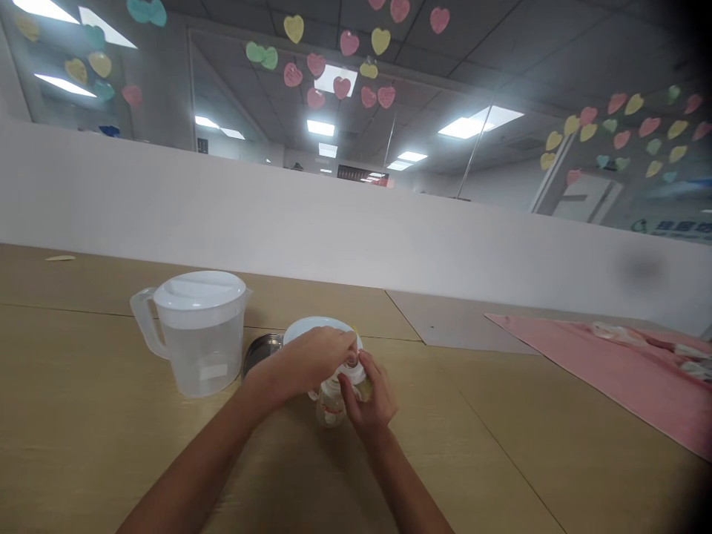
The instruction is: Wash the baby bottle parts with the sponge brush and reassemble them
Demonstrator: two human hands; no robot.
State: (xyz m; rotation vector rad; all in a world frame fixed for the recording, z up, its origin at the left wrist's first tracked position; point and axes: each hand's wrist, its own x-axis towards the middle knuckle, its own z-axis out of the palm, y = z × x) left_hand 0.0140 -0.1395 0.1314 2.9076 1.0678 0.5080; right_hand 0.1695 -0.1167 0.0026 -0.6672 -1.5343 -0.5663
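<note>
A small clear baby bottle with red print stands on the table below my hands. Just above and to the right of its mouth is a white collar ring with a clear nipple in it. My right hand grips the ring between thumb and fingers. From above, my left hand is closed at the nipple, its fingertips partly hidden behind the hand. Whether the ring touches the bottle I cannot tell. Behind my hands lies a pale white plate or lid, partly covered.
Left of my hands stands a lidded translucent pitcher. A round metal dish sits between it and my left wrist. At the right a pink cloth lies on the wooden table, with crumpled plastic on it. A white wall closes off the back.
</note>
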